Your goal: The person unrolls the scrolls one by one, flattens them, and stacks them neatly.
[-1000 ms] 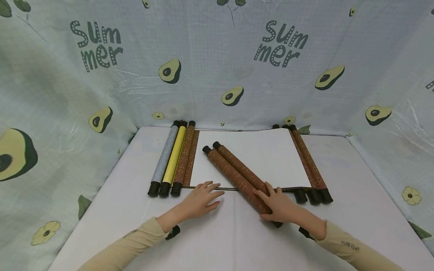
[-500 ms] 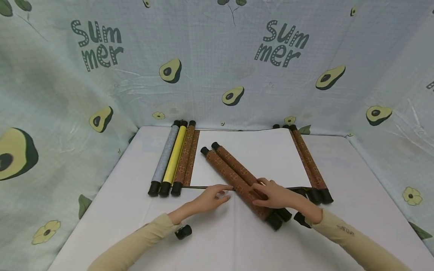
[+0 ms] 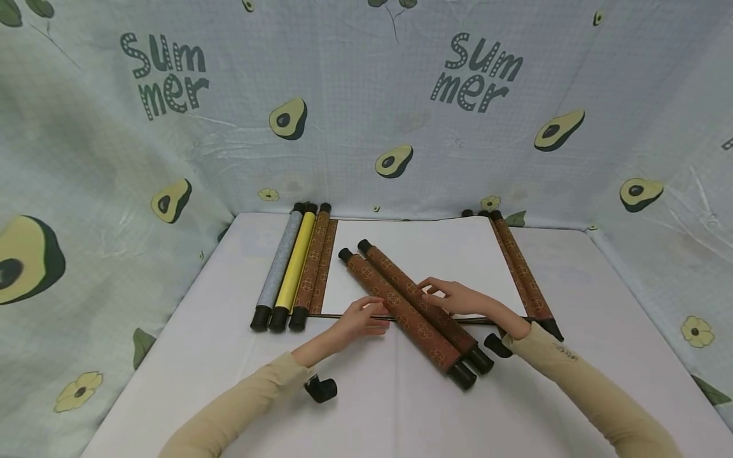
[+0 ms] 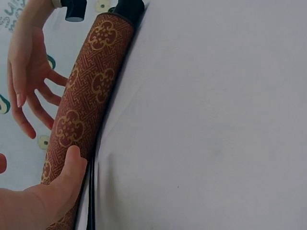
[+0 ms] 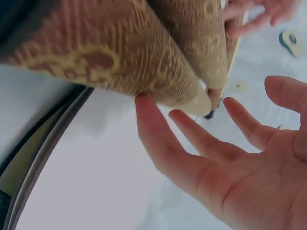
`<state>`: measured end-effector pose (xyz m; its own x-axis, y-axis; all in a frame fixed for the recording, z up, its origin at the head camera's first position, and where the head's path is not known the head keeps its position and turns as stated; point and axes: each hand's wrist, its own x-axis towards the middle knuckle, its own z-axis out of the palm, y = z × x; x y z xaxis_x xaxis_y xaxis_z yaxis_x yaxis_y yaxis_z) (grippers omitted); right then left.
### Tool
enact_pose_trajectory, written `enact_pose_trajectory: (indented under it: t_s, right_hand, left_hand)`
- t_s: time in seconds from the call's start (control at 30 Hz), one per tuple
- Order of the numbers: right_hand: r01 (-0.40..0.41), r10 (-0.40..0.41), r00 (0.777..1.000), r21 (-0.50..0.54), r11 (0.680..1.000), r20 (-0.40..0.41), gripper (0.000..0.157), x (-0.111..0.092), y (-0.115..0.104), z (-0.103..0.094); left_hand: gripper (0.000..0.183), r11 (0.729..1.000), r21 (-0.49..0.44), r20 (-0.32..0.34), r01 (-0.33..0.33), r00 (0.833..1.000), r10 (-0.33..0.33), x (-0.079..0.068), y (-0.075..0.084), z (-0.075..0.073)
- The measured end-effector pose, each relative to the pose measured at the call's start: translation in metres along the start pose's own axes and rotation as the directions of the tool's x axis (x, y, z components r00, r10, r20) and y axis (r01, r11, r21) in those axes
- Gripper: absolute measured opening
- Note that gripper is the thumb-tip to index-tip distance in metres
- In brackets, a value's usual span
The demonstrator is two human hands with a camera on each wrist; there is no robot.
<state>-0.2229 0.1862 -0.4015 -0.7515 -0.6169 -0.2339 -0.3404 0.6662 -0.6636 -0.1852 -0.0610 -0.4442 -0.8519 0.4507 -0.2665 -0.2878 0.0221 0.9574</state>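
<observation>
Two brown gold-patterned scroll rolls with black end knobs lie side by side on a slant: the front roll [image 3: 403, 312] and the back roll [image 3: 424, 296]. My left hand [image 3: 361, 323] is at the near side of the front roll, fingers loosely bent; its thumb [image 4: 73, 160] overlaps the roll in the left wrist view. On the far side, my right hand [image 3: 458, 298] reaches over white paper with parted, relaxed fingers. One of its fingertips [image 5: 144, 103] meets the roll's edge in the right wrist view; whether it truly touches is unclear.
Beneath the rolls' upper part spreads a sheet of white paper [image 3: 452, 248], with a brown roll [image 3: 523, 273] along its right. Left of it lie a grey roll [image 3: 279, 261], a yellow roll [image 3: 294, 264] and a brown roll [image 3: 312, 270]. A printed cloth [image 3: 343, 83] hangs behind.
My right hand has left its hold near the rolls' lower end and moved up to their far side. My left hand has moved right to the front roll. The rolls have shifted slightly.
</observation>
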Motion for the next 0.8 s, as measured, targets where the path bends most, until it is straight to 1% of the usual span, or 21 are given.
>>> enact_pose_trajectory:
  t_s: [0.03,0.1,0.2,0.27,0.37,0.57,0.7,0.8]
  right_hand:
    - [-0.033,0.032,0.999,0.044,0.998,0.018,0.042,0.002,0.002,-0.003]
    - [-0.101,0.096,0.994,0.135,0.986,0.049,0.044,0.007,0.004,-0.008]
    - [-0.141,0.122,0.988,0.227,0.964,0.095,0.047,0.013,0.008,-0.016]
    - [-0.159,0.131,0.984,0.271,0.949,0.119,0.049,0.016,0.009,-0.020]
    - [-0.180,0.137,0.979,0.317,0.931,0.153,0.051,0.022,0.013,-0.024]
    - [-0.224,0.155,0.967,0.384,0.896,0.201,0.053,0.035,0.024,-0.029]
    - [-0.267,0.184,0.956,0.414,0.870,0.228,0.054,0.042,0.028,-0.030]
    - [-0.287,0.193,0.949,0.433,0.854,0.249,0.054,0.046,0.030,-0.029]
  left_hand:
    - [0.045,0.999,-0.039,-0.003,0.015,1.000,-0.015,0.001,0.000,0.000]
    - [0.048,0.991,-0.125,-0.006,0.045,0.999,-0.046,0.002,0.000,0.000]
    - [0.051,0.967,-0.242,-0.007,0.076,0.997,-0.080,0.005,0.000,0.000]
    - [0.053,0.949,-0.303,-0.011,0.090,0.995,-0.098,0.008,-0.001,0.000]
    - [0.054,0.924,-0.370,-0.012,0.096,0.994,-0.108,0.011,-0.001,0.001]
    - [0.057,0.847,-0.521,-0.020,0.111,0.990,-0.143,0.015,-0.002,0.001]
    - [0.056,0.811,-0.573,-0.015,0.120,0.988,-0.157,0.018,-0.002,0.001]
    - [0.059,0.791,-0.599,-0.012,0.122,0.987,-0.162,0.018,-0.003,0.000]
